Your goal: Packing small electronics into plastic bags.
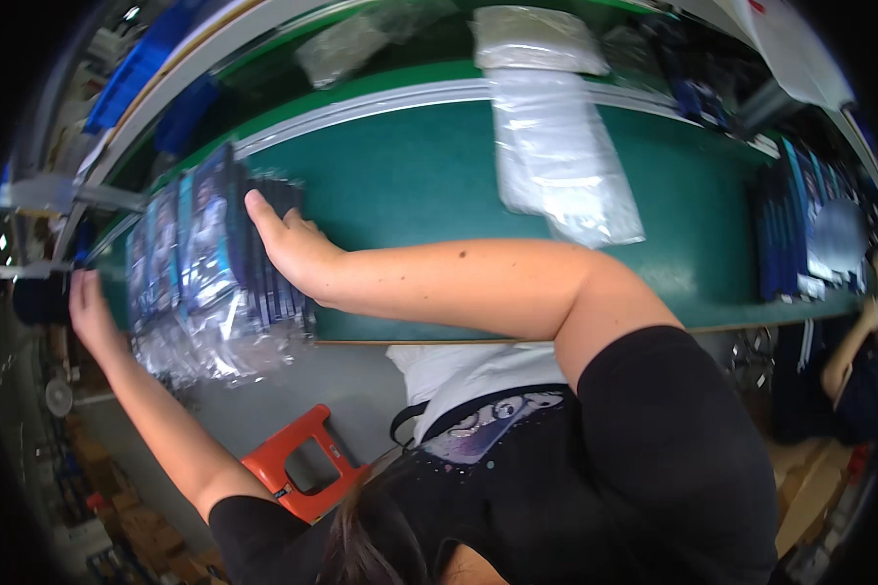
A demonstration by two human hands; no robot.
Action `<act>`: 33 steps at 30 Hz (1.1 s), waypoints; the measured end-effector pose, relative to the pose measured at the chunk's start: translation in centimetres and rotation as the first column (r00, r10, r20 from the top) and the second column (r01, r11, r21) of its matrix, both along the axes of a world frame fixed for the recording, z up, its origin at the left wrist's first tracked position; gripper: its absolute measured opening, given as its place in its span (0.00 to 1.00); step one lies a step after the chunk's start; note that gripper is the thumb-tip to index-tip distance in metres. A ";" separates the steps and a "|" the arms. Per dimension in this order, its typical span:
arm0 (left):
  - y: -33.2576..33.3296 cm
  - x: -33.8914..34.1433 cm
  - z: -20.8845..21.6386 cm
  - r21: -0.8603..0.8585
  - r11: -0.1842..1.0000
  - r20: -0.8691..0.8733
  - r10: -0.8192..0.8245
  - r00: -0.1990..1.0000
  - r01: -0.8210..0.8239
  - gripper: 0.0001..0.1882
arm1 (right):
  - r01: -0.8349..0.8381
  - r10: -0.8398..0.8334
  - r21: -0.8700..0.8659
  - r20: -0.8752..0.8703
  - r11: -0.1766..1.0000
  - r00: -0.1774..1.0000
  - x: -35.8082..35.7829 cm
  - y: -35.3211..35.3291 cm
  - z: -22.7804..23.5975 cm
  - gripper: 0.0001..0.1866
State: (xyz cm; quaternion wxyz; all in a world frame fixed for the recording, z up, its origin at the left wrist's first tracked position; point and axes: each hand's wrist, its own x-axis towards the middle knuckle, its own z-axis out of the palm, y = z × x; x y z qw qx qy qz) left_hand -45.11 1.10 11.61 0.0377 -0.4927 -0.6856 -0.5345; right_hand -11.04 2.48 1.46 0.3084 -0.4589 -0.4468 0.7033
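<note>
A row of flat dark-blue packages in clear plastic sleeves (200,263) stands on edge at the left end of a green table (410,185), partly overhanging its front edge. My left hand (90,310) lies flat against the row's far left end. My right hand (288,246) presses with fingers stretched against its right end. The row is squeezed between both hands. The sleeves' loose ends hang down below the table's edge.
A pile of clear plastic bags (561,161) lies at the table's middle back. Another row of blue packages (805,234) stands at the right end, near another person's arm (849,351). An orange plastic frame (302,458) sits on the floor below. Blue bins (137,68) are at the upper left.
</note>
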 end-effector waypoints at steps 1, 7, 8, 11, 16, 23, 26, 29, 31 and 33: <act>-0.5 6.9 1.5 0.131 0.991 -0.013 -0.012 1.000 0.014 0.19 | -0.084 0.084 0.007 -0.213 0.996 0.974 1.1 0.7 -2.3 0.51; -6.3 34.0 -4.8 0.192 0.560 -0.513 -0.643 0.569 0.806 0.13 | -0.448 0.411 0.104 0.259 0.888 0.874 20.4 -3.2 2.0 0.31; -6.6 36.4 -5.4 -0.052 0.485 -0.560 -0.738 0.376 0.873 0.17 | -0.463 0.388 0.204 0.320 0.863 0.864 23.6 -4.3 3.7 0.27; -6.4 41.0 -10.8 -0.281 0.333 -0.324 -0.916 0.238 0.900 0.22 | -0.518 -0.212 0.612 0.744 0.597 0.634 30.8 -7.6 7.3 0.25; -3.6 45.8 -13.5 -0.369 0.351 -0.408 -0.893 0.190 0.861 0.24 | -0.130 -0.911 0.904 0.412 0.407 0.014 44.8 -10.1 8.6 0.39; -1.4 45.2 -13.7 -0.439 0.429 -0.483 -0.854 0.195 0.789 0.12 | -0.149 -0.688 0.686 0.638 0.712 -0.346 49.3 -9.8 4.8 0.50; -1.5 44.2 -12.9 -0.413 0.417 -0.465 -0.861 0.206 0.810 0.11 | -0.265 -0.708 0.657 0.651 0.706 -0.273 45.7 -9.2 4.4 0.44; -1.8 43.2 -12.3 -0.460 0.425 -0.473 -0.861 0.190 0.780 0.12 | -0.442 -0.761 0.624 0.581 0.644 -0.289 42.7 -8.6 2.8 0.39; -1.9 43.0 -12.2 -0.478 0.439 -0.488 -0.853 0.186 0.761 0.12 | -0.410 -0.692 0.578 0.688 0.706 -0.221 40.4 -8.1 1.3 0.40; -1.6 43.0 -12.4 -0.490 0.446 -0.502 -0.847 0.176 0.749 0.13 | -0.340 -0.638 0.564 0.752 0.752 -0.165 38.5 -7.7 -2.1 0.40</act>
